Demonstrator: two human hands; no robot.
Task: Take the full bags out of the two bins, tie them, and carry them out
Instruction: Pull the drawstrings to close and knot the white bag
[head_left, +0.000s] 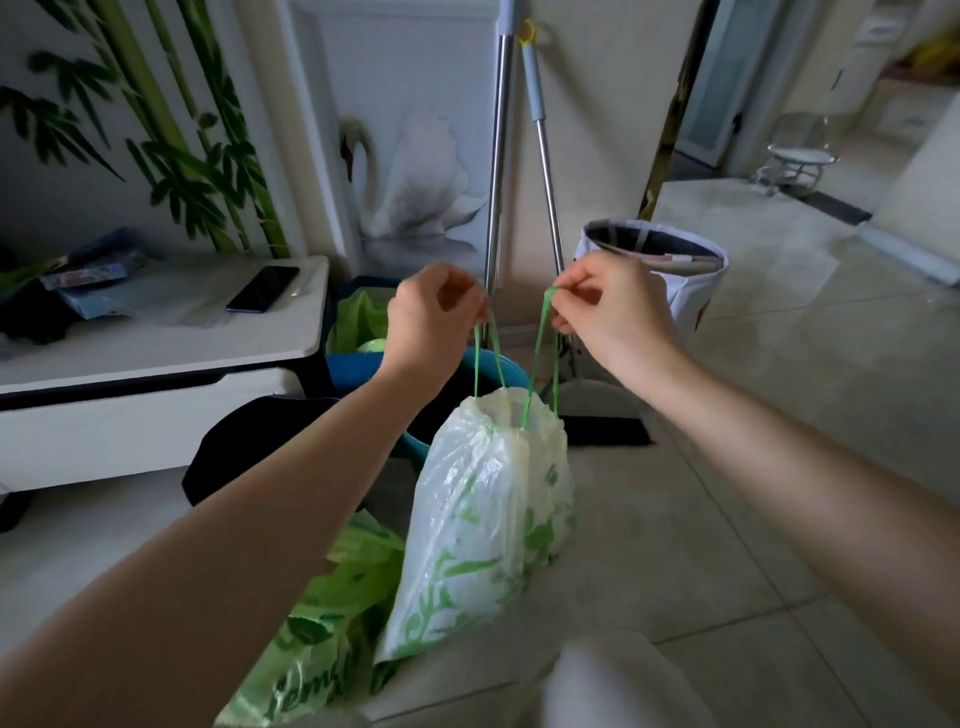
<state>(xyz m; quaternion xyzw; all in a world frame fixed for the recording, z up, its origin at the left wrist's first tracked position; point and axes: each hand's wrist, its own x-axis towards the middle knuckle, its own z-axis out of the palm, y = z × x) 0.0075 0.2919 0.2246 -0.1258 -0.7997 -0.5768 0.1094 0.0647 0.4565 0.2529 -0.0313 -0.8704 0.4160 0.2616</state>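
Note:
A full white bag with a green leaf print (478, 525) hangs by two green drawstring loops, its mouth gathered. My left hand (431, 322) pinches the left drawstring loop (488, 358). My right hand (613, 312) pinches the right drawstring loop (545, 353), and the two hands are held apart. Behind the bag stands a blue round bin (498, 369), partly hidden by my left forearm. A blue square bin (353, 364) further back holds a green bag (361, 319). Another green printed bag (322, 623) lies on the floor under my left arm.
A white low cabinet (156, 358) at the left carries a phone (263, 296) and papers. Two metal poles (519, 182) and a dustpan (597, 410) lean against the wall. A white fabric basket (691, 280) stands at the right. A dark cloth (244, 447) lies by the cabinet. Tiled floor extends right.

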